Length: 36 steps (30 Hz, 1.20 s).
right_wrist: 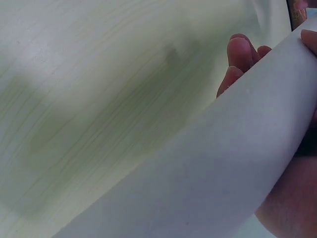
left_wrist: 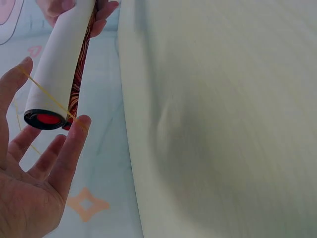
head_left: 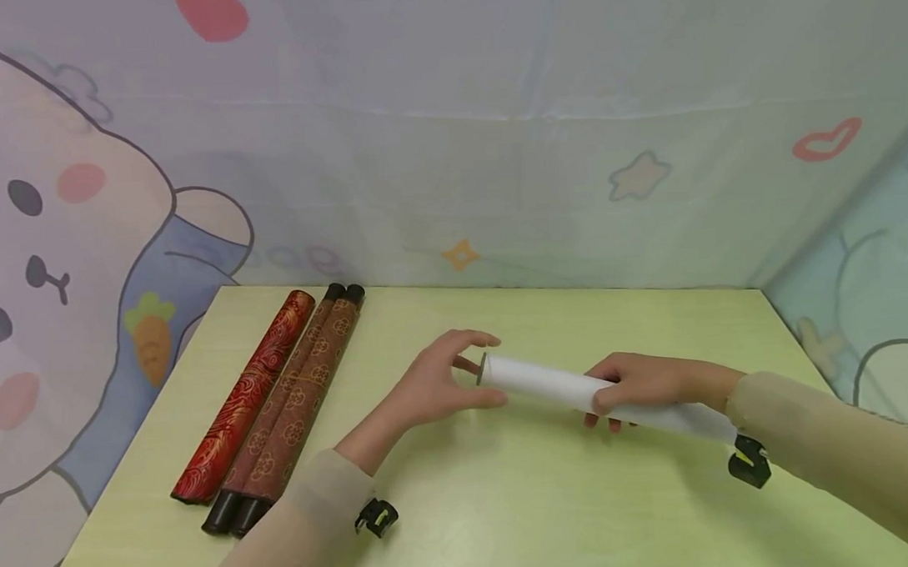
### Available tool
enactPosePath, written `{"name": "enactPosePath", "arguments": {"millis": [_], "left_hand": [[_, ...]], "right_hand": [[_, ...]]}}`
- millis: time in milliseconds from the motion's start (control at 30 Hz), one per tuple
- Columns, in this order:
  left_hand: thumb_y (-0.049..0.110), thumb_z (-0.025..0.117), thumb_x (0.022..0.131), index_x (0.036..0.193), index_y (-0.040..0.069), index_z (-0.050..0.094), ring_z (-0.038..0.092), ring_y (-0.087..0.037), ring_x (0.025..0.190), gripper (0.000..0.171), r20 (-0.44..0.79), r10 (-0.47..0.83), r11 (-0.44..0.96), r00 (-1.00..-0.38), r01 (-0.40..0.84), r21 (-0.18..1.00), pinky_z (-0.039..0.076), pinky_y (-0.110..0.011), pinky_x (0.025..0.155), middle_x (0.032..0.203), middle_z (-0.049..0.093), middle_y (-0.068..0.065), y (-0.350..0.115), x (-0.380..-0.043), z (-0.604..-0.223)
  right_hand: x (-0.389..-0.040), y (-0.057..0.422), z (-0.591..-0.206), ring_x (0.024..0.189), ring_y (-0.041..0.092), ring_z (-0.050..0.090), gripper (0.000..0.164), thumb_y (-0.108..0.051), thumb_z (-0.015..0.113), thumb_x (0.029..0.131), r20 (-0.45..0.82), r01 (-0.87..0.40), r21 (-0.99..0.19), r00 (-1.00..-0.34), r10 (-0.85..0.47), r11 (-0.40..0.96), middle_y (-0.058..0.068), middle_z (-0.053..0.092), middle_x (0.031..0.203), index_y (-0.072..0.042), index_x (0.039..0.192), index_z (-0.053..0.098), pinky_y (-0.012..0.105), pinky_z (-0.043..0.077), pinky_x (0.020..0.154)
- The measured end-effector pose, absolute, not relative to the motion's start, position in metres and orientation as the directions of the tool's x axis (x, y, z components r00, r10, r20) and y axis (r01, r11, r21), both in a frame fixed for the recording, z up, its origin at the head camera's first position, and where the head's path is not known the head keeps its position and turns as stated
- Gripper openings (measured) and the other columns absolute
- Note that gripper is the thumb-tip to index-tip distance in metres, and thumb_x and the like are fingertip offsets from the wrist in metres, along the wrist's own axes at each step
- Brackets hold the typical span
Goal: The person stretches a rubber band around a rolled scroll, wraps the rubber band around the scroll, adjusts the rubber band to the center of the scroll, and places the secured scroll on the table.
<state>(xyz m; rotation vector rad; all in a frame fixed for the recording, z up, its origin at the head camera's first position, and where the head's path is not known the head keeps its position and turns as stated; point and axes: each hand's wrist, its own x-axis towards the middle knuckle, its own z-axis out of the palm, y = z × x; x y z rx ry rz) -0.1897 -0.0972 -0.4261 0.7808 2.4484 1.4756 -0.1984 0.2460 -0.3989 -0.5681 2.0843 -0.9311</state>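
A white roll (head_left: 540, 382), a sheet wound into a tube, slants across above the table. My right hand (head_left: 645, 381) grips it around the middle, thumb on top and fingertips showing beneath. In the left wrist view, a red-and-gold patterned strip (left_wrist: 78, 82) runs along the roll's side, and its open end has a dark rim with red inside. At that end, my left hand (head_left: 435, 384) has its fingers and thumb spread wide, stretching a thin yellow rubber band (left_wrist: 47, 94) between them. The band crosses the roll's end in this view.
A red-and-gold patterned roll (head_left: 248, 399) lies on the left side of the pale table (head_left: 506, 498). Beside it are two brown flowered rolls (head_left: 300, 397) with black ends. A printed cloth backdrop (head_left: 449, 150) hangs behind the table's far edge.
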Motion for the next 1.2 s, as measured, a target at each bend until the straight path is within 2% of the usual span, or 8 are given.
{"name": "enactPosePath", "arguments": {"millis": [300, 400, 633, 733, 1033, 1133, 1200], "left_hand": [[0.027, 0.092, 0.085, 0.141, 0.015, 0.066, 0.068, -0.029, 0.113, 0.062, 0.103, 0.5, 0.371, -0.86, 0.32, 0.872, 0.059, -0.039, 0.084, 0.143, 0.062, -0.003, -0.091, -0.19, -0.431], [0.028, 0.092, 0.085, 0.14, 0.015, 0.066, 0.067, -0.03, 0.113, 0.062, 0.081, 0.499, 0.354, -0.863, 0.288, 0.89, 0.059, -0.038, 0.081, 0.142, 0.063, -0.003, -0.091, -0.189, -0.432], [0.029, 0.093, 0.085, 0.137, 0.025, 0.067, 0.064, -0.029, 0.114, 0.058, 0.002, 0.5, 0.281, -0.866, 0.164, 0.946, 0.058, -0.038, 0.074, 0.137, 0.063, -0.003, -0.09, -0.188, -0.435], [0.025, 0.092, 0.086, 0.139, 0.025, 0.066, 0.065, -0.028, 0.111, 0.058, -0.01, 0.519, 0.214, -0.855, 0.118, 0.97, 0.058, -0.038, 0.076, 0.135, 0.063, -0.007, -0.089, -0.187, -0.435], [0.013, 0.085, 0.091, 0.145, 0.013, 0.059, 0.07, -0.025, 0.11, 0.06, -0.065, 0.56, -0.028, -0.826, -0.097, 0.995, 0.062, -0.042, 0.09, 0.133, 0.062, -0.012, -0.087, -0.186, -0.447], [0.014, 0.083, 0.093, 0.147, 0.009, 0.055, 0.071, -0.029, 0.114, 0.061, -0.079, 0.556, -0.073, -0.827, -0.144, 0.987, 0.062, -0.045, 0.094, 0.135, 0.061, -0.014, -0.086, -0.187, -0.45], [0.016, 0.083, 0.095, 0.147, 0.007, 0.053, 0.071, -0.036, 0.119, 0.061, -0.087, 0.555, -0.088, -0.827, -0.163, 0.983, 0.062, -0.046, 0.097, 0.136, 0.061, -0.015, -0.086, -0.186, -0.452]], "right_hand": [[-0.196, 0.241, -0.397, 0.082, 0.026, 0.071, 0.029, -0.015, 0.059, 0.097, -0.453, -0.104, -0.765, -0.615, -0.646, 0.635, 0.008, 0.079, 0.106, -0.004, 0.119, 0.074, 0.039, 0.058, 0.075], [-0.195, 0.24, -0.397, 0.086, 0.026, 0.07, 0.028, -0.015, 0.06, 0.096, -0.441, -0.112, -0.77, -0.618, -0.651, 0.628, 0.007, 0.079, 0.105, -0.004, 0.118, 0.075, 0.039, 0.059, 0.076], [-0.194, 0.235, -0.398, 0.097, 0.034, 0.067, 0.028, -0.013, 0.059, 0.095, -0.387, -0.146, -0.796, -0.623, -0.679, 0.587, 0.007, 0.078, 0.101, -0.003, 0.117, 0.074, 0.038, 0.061, 0.074], [-0.193, 0.234, -0.397, 0.096, 0.033, 0.066, 0.028, -0.013, 0.06, 0.094, -0.375, -0.148, -0.801, -0.631, -0.679, 0.581, 0.008, 0.078, 0.1, -0.003, 0.116, 0.074, 0.038, 0.061, 0.073], [-0.189, 0.23, -0.393, 0.087, 0.025, 0.066, 0.025, -0.01, 0.062, 0.094, -0.305, -0.205, -0.802, -0.667, -0.68, 0.561, 0.016, 0.077, 0.099, -0.002, 0.113, 0.075, 0.036, 0.058, 0.071], [-0.189, 0.229, -0.392, 0.088, 0.027, 0.066, 0.025, -0.01, 0.062, 0.095, -0.294, -0.21, -0.805, -0.672, -0.68, 0.555, 0.015, 0.078, 0.099, -0.001, 0.114, 0.075, 0.036, 0.059, 0.072], [-0.19, 0.228, -0.392, 0.09, 0.028, 0.066, 0.025, -0.011, 0.062, 0.096, -0.288, -0.214, -0.805, -0.675, -0.679, 0.553, 0.013, 0.078, 0.099, -0.001, 0.116, 0.074, 0.036, 0.059, 0.072]]}}
